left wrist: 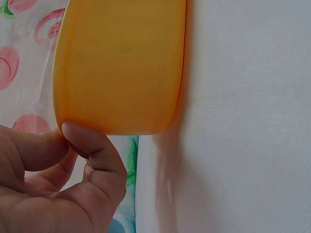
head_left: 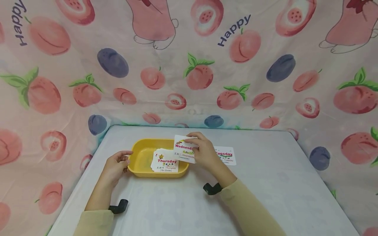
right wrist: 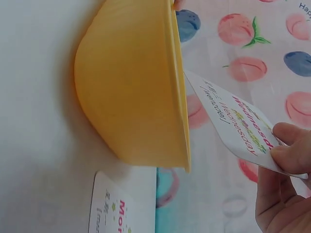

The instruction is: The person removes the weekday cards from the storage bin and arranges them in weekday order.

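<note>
A yellow plastic tray (head_left: 160,175) stands on the table, and my left hand (head_left: 115,168) pinches its left rim between thumb and fingers (left wrist: 99,150). Inside lies a small pile of white word cards, the Thursday card (head_left: 166,162) on top. Over the tray's right end, my right hand (head_left: 205,152) pinches the Wednesday card (head_left: 180,151) by its edge. In the right wrist view that card (right wrist: 233,119) is tilted, raised above the rim. Partly behind the right hand, the Tuesday card (head_left: 228,155) lies face up on the table.
The right wrist view shows part of a card beginning "Mon" (right wrist: 111,206) on the table beside the tray. A white cover (head_left: 265,190) lies over the table. Behind its back edge hangs a fruit-patterned pink cloth (head_left: 177,75). Each wrist wears a black band piece (head_left: 119,206).
</note>
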Motion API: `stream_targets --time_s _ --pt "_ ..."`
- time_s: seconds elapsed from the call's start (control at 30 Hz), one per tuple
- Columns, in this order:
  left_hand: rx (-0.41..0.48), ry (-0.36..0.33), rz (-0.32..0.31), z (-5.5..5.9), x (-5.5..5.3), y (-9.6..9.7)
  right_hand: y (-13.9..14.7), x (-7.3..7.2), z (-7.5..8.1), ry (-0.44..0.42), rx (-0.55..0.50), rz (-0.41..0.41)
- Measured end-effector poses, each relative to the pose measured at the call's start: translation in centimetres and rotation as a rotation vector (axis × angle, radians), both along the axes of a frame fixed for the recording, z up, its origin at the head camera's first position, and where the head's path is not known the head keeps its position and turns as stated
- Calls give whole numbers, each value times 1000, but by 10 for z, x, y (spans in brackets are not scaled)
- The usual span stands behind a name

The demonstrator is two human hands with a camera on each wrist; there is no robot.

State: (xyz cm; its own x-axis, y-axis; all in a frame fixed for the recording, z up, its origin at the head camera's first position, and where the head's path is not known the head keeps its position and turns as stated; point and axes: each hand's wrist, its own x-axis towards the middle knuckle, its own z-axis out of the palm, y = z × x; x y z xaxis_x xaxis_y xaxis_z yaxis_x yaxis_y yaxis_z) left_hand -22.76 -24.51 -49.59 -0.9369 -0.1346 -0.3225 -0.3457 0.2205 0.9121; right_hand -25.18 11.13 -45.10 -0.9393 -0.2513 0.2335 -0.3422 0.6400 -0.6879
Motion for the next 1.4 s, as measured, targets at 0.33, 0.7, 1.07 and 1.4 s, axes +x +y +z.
stream_targets --time_s 0.33,0.7,1.07,1.4 --pt "8 7 -2 1 1 1 26 6 1 76 21 16" --pt "3 0 -2 -1 1 0 64 16 3 60 53 -6" --pt "4 -4 -8 0 0 -1 106 15 -7 62 90 -62" --pt "9 6 -3 -1 2 0 148 8 -19 44 163 -71"
